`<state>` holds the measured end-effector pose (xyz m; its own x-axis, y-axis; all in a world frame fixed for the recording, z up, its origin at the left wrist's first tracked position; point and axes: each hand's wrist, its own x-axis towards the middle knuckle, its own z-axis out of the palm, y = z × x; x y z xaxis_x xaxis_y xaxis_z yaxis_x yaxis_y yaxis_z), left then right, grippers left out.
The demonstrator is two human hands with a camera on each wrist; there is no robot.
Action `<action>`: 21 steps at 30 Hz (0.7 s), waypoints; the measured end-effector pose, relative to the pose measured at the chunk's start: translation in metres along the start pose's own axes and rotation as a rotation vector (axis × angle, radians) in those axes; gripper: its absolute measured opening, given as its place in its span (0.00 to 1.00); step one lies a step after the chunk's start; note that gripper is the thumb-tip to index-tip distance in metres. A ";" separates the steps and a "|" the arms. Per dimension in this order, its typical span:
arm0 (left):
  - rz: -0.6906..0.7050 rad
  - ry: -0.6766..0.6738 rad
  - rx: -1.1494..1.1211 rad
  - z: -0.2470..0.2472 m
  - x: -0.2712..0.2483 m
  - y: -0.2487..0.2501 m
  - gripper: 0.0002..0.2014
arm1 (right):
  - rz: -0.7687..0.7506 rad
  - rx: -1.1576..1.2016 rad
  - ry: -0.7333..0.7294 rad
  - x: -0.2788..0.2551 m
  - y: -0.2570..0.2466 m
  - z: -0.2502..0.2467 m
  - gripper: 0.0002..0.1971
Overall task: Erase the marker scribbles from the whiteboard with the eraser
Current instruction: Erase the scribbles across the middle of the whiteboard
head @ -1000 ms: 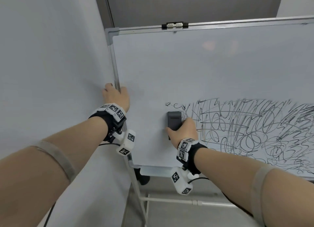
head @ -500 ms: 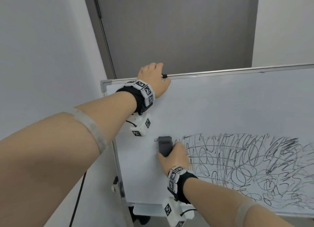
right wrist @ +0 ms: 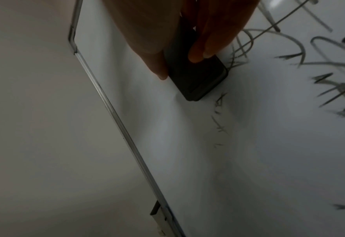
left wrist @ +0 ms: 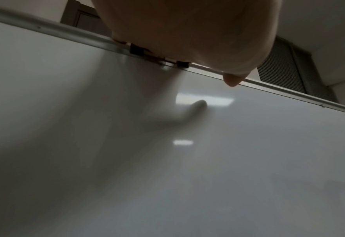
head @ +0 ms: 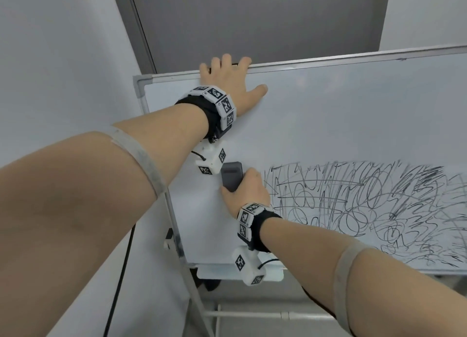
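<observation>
Grey walls and a dark door stand behind the whiteboard [head: 328, 114], which sits on a light frame stand. My right fingers [right wrist: 200, 54] curl over one long side of the eraser [head: 231, 179], thumb on the other side, pinning it flat against the board just left of the scribbles [head: 366, 210]. I judge the eraser light and stiff-backed with a soft face; holding it by the two long sides, low on the body, looks right for pushing evenly. My right hand [head: 249, 192] sits below it. My left hand [head: 227, 89] lies spread on the board's top edge, fingers hooked over the rail, thumb flat on the surface, holding nothing else. I expect the board to be slick and the stand inclined to rock under pressure, so that bracing matters. Nearly all the scribbles remain.
</observation>
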<state>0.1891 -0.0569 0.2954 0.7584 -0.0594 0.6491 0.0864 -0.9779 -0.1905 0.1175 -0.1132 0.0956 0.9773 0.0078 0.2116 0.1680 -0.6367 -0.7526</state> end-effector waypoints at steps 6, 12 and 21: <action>0.001 -0.067 -0.008 -0.012 -0.005 0.002 0.37 | -0.010 -0.049 0.053 0.009 0.017 -0.026 0.26; -0.026 -0.096 -0.010 -0.015 -0.007 0.006 0.39 | -0.061 -0.067 0.052 0.006 0.003 -0.022 0.24; -0.002 -0.114 -0.013 -0.019 -0.006 -0.006 0.37 | 0.016 -0.040 0.060 0.005 0.019 -0.026 0.26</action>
<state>0.1718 -0.0544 0.3066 0.8270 -0.0351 0.5611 0.0799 -0.9806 -0.1791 0.1224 -0.1453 0.0987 0.9702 -0.0475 0.2377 0.1464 -0.6668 -0.7308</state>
